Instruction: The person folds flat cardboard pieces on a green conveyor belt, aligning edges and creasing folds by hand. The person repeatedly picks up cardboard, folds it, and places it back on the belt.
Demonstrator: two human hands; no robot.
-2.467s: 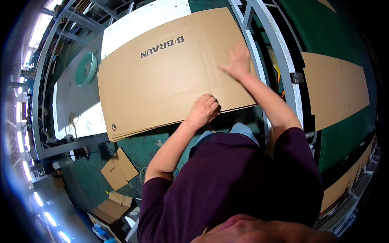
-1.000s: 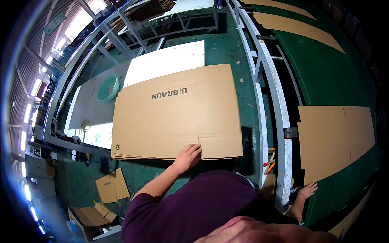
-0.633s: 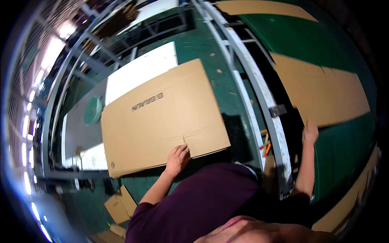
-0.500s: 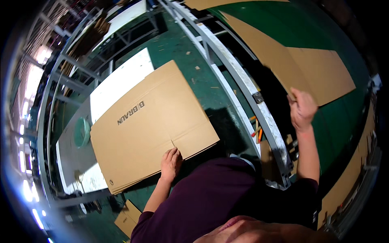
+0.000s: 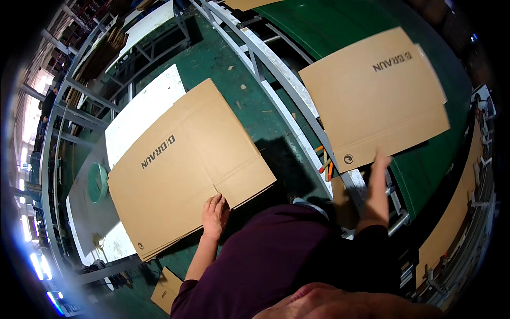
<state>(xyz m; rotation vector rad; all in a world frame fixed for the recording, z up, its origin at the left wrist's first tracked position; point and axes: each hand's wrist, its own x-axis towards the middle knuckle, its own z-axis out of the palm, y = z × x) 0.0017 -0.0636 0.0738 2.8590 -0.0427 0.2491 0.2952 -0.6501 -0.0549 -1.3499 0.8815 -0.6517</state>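
- Cardboard sheet [image 5: 366,103] on the person's right, brown and flat, reaching across the metal rail [image 5: 306,106] and over the green belt [image 5: 313,32].
- Bold dark lettering [image 5: 392,61] runs near its far edge, upside down to the wearer; a round dark symbol [image 5: 348,159] marks its near left corner.
- Right hand [image 5: 380,159] meets the near edge of that sheet. Motion blurs the fingers, so one cannot tell whether they pinch it or merely touch.
- Left hand [image 5: 215,212] lies at the near edge of a stack of similar sheets [image 5: 186,178], fingers close together, their tips on the top sheet beside a slit; the thumb's hold cannot be made out.
- That top sheet bears the same kind of lettering and corner symbol.
- Beyond the stack is a white panel [image 5: 141,114]; to its left, a green basin [image 5: 97,182].
- Orange-handled tools [image 5: 330,171] sit beside the rail.
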